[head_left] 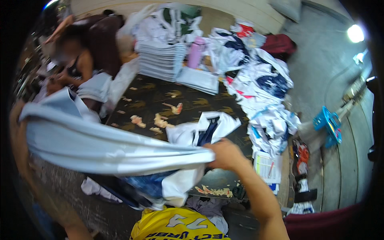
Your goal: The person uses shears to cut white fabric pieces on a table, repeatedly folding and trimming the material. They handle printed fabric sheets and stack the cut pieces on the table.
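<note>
The right hand (pixel 227 155) clenches one end of a long, pale grey-white fabric panel (pixel 116 150); the blurred left hand (pixel 17 114) seems to grip the other. Just beyond the right grip lies crumpled white-and-navy cloth (pixel 205 129). Stretching seems underway; next calls for even tension.

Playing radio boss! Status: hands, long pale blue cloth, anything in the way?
Right hand grips pale blue cloth; left hand at other end, blurred. Cloth spread between them. Crumpled white and navy fabric behind.
</note>
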Action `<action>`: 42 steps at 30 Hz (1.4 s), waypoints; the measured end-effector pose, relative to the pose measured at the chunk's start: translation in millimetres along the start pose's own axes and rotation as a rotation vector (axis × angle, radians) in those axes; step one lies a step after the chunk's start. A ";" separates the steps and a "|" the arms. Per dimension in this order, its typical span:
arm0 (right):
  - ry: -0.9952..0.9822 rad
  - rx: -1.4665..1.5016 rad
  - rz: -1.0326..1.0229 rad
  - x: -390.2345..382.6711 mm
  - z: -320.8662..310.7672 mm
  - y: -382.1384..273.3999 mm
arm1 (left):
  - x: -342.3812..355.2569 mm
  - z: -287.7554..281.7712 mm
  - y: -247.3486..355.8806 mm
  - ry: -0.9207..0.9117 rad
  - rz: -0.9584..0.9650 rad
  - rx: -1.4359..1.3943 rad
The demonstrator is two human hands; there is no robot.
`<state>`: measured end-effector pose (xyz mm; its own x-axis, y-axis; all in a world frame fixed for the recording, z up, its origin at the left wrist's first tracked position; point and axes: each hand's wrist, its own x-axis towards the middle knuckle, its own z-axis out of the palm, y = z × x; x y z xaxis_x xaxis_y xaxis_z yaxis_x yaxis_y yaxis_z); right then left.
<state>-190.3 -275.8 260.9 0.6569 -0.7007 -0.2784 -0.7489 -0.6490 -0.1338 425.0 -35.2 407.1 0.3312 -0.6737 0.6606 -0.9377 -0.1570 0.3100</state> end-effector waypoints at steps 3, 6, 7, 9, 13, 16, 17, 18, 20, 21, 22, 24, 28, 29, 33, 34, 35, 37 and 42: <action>0.229 -0.025 0.033 -42.1 -44.8 22.9 | 13.9 -41.6 -38.7 -0.045 -0.115 0.054; 0.492 -0.061 0.051 -99.6 -96.6 29.7 | 13.7 -57.4 -28.8 -0.018 -0.045 -0.024; 0.554 -0.073 -0.018 -121.2 -113.6 33.5 | 10.4 -56.9 -19.5 -0.114 -0.046 -0.078; 0.822 0.033 0.063 -152.7 -138.4 45.4 | 2.2 -43.3 -5.7 -0.387 -0.237 -0.371; 1.242 -0.268 0.331 -135.7 -201.6 82.8 | -26.2 53.8 -31.6 -0.750 -0.281 -0.403; 1.165 0.024 0.463 -7.8 -217.5 84.6 | -43.0 180.2 -88.4 -1.071 -0.376 -0.303; 1.023 0.042 0.353 47.6 -210.3 75.5 | -51.5 221.8 -99.8 -1.090 -0.420 -0.154; 0.798 0.042 0.448 96.5 -195.7 62.5 | -57.1 258.4 -103.1 -1.105 -0.417 -0.109; 0.688 -0.147 -0.001 162.1 -135.4 36.2 | -93.7 324.4 -73.9 -0.418 -0.312 0.514; 0.724 -0.123 -0.082 178.6 -101.9 29.6 | -106.3 356.1 -48.1 -0.181 -0.310 0.180; 0.748 -0.140 -0.194 183.0 -58.5 23.3 | -122.3 379.3 -23.0 0.050 -0.381 -0.162; 0.726 -0.037 -0.093 164.9 28.3 20.5 | -165.6 414.6 27.7 -0.090 -0.201 -0.187; 0.307 0.144 0.401 71.1 165.9 16.7 | -190.4 421.3 0.7 -0.394 -0.100 0.166; 0.106 0.192 0.549 41.8 189.1 7.1 | -185.5 419.0 -22.3 -0.459 -0.195 0.235; -0.017 0.364 0.541 -65.3 230.8 -55.1 | -164.2 417.6 -63.5 -0.373 -0.371 0.312; -0.107 0.369 0.538 -77.8 234.6 -69.1 | -158.8 424.2 -57.9 -0.357 -0.140 0.214; -0.010 0.416 0.553 -81.5 237.4 -78.6 | -151.1 434.8 -50.4 -0.531 -0.031 0.089; 0.040 0.424 0.607 -72.5 244.0 -89.0 | -137.7 467.9 -23.4 -0.649 0.002 0.179; 0.096 0.281 0.756 8.6 263.0 -50.9 | -58.1 573.3 -13.1 -0.517 0.090 0.252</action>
<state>-169.4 -170.9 15.3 -0.0402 -0.9505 -0.3082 -0.9788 0.0994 -0.1791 357.7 -407.9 -27.2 0.2143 -0.9474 0.2378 -0.9768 -0.2073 0.0545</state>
